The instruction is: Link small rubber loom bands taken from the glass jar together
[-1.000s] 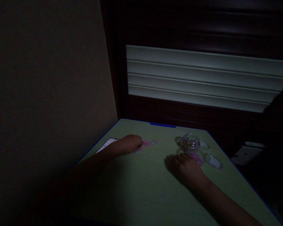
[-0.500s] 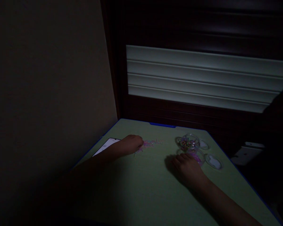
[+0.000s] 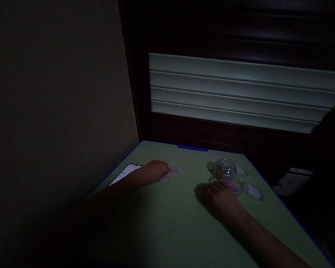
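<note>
The scene is dim. My left hand [image 3: 155, 171] is closed at the left end of a loose pile of small pink and pale thin pieces [image 3: 176, 170]; whatever its fingertips hold is hidden. My right hand [image 3: 221, 197] rests with curled fingers just in front of a clear round tub [image 3: 238, 183] that has pink pieces in it. I cannot make out anything in those fingers. Behind that tub stands another clear round tub [image 3: 229, 163], with many-coloured loop-like pieces [image 3: 221, 170] at its left side.
Two clear lids with white labels, a front lid [image 3: 253, 191] and a back lid [image 3: 241, 171], lie right of the tubs. A lit phone [image 3: 126, 174] lies partly under my left forearm. The green table [image 3: 167, 223] has a blue edge; a white boxy object [image 3: 293, 183] is beyond its right side.
Hardly anything differs. My left hand stays at the pile with only a very slight shift, and my right hand keeps its place by the tub.
</note>
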Demonstrator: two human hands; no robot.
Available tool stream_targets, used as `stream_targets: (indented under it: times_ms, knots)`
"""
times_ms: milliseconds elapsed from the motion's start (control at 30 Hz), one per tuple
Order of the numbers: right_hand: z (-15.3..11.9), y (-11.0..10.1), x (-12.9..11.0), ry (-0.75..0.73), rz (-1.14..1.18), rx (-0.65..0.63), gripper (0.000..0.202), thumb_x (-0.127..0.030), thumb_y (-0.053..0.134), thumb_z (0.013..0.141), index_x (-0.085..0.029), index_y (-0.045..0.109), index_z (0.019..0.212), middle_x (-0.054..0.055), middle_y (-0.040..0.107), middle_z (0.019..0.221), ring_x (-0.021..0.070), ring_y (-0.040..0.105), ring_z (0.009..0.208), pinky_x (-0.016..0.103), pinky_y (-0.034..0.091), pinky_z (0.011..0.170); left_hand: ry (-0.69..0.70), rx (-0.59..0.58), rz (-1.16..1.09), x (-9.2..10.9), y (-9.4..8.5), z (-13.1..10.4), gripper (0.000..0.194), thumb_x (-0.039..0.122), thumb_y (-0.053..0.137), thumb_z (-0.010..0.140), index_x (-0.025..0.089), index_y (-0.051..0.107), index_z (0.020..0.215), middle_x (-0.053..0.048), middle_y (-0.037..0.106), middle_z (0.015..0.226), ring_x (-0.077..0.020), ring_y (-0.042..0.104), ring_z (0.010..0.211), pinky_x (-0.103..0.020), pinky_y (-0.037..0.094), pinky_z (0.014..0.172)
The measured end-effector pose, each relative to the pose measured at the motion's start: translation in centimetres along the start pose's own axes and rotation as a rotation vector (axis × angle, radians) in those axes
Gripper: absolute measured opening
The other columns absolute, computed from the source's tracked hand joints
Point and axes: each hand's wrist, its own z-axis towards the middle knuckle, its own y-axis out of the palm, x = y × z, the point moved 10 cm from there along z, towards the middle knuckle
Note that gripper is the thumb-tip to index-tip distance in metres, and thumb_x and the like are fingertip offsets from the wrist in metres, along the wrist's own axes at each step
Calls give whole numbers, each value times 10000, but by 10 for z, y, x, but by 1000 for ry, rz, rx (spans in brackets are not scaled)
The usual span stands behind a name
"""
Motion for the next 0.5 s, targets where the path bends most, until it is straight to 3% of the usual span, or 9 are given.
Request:
stream_targets:
  times_ms: [500]
  knots:
    - [0, -2, 0, -9, 15, 8, 135, -199, 446, 837, -184, 578, 813, 30, 597, 726, 145, 502, 689, 289, 264, 654, 132, 104, -102, 17, -23, -6, 240, 198, 379, 829, 150, 603, 757, -54, 599, 800, -147, 545, 709, -239, 370, 643]
